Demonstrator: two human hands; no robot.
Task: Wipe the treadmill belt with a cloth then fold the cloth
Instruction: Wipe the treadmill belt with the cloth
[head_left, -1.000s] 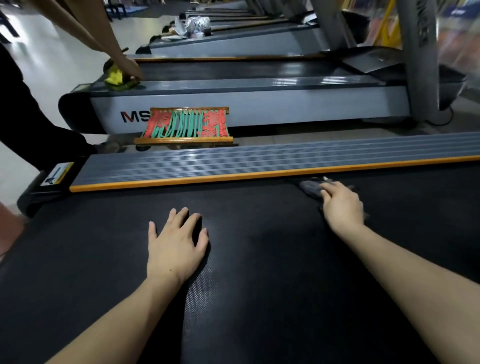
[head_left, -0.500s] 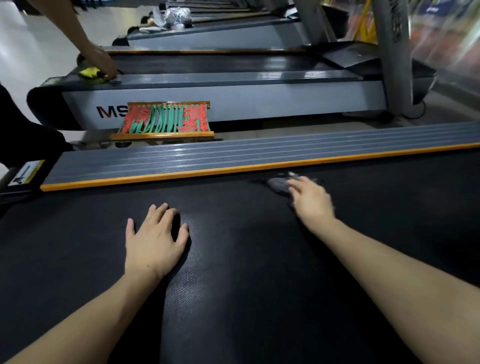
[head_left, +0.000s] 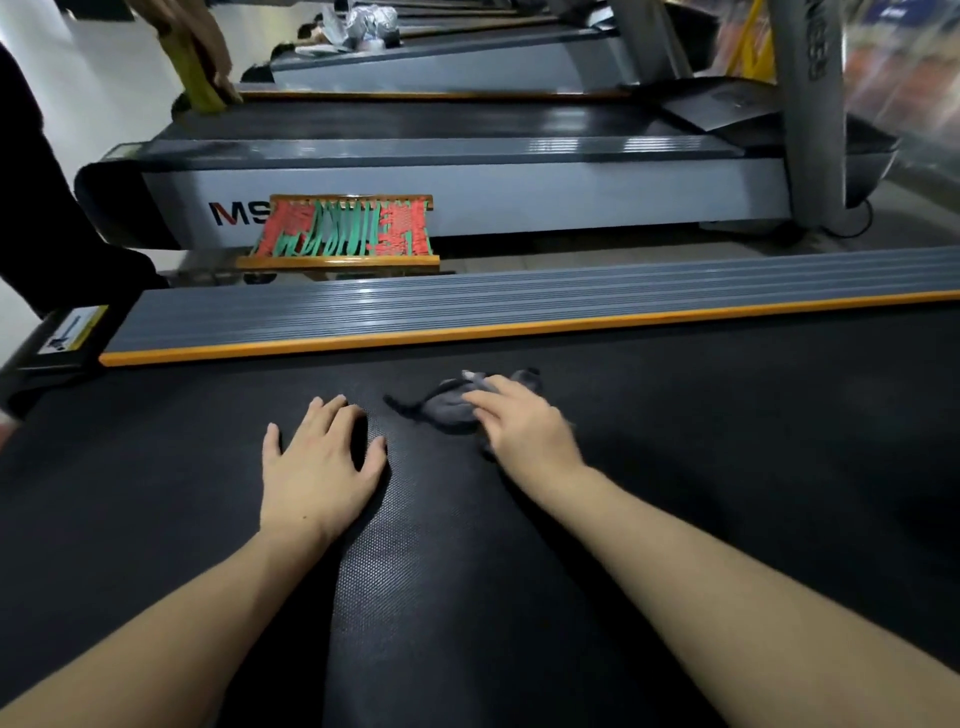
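Observation:
The black treadmill belt (head_left: 727, 441) fills the lower view. A crumpled dark grey cloth (head_left: 449, 408) lies on it near the middle, a little short of the orange-edged side rail (head_left: 519, 312). My right hand (head_left: 524, 428) presses on the cloth with fingers stretched forward, covering its right part. My left hand (head_left: 319, 460) lies flat on the belt with fingers spread, just left of the cloth and apart from it.
A wooden stool with red and green woven seat (head_left: 345, 231) stands between this treadmill and the neighbouring grey treadmill (head_left: 519, 192). Another person's hand holds a yellow cloth (head_left: 200, 83) on that machine's far end. A dark-clothed figure (head_left: 36, 208) stands at the left.
My right hand has slid the cloth leftward along the belt toward my left hand. The other person's hand with the yellow cloth has lifted.

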